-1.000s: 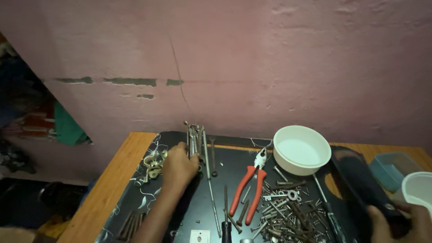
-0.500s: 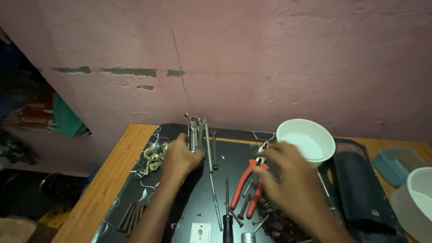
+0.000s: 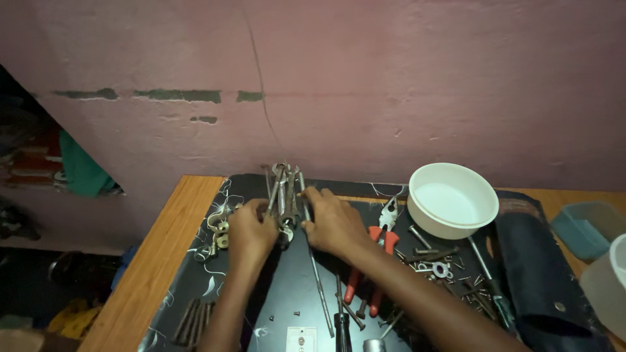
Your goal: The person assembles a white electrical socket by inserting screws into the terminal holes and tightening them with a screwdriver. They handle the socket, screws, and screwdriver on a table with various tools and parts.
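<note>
Both hands (image 3: 251,229) (image 3: 334,221) flank spanner bundle (image 3: 284,195) | grips pinch it btw fingertips | on black mat (image 3: 287,293)

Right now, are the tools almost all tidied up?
Not yet. A few groups look sorted: metal rings at the left and dark rods near the front. Both hands, left hand and right hand, are bunching the spanners. A scattered pile of screws and red pliers remain loose.

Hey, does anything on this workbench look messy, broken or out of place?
Loose screws and bolts lie scattered over the black mat beside the red pliers. The pink wall has a crack and chipped paint. Nothing looks broken.
</note>
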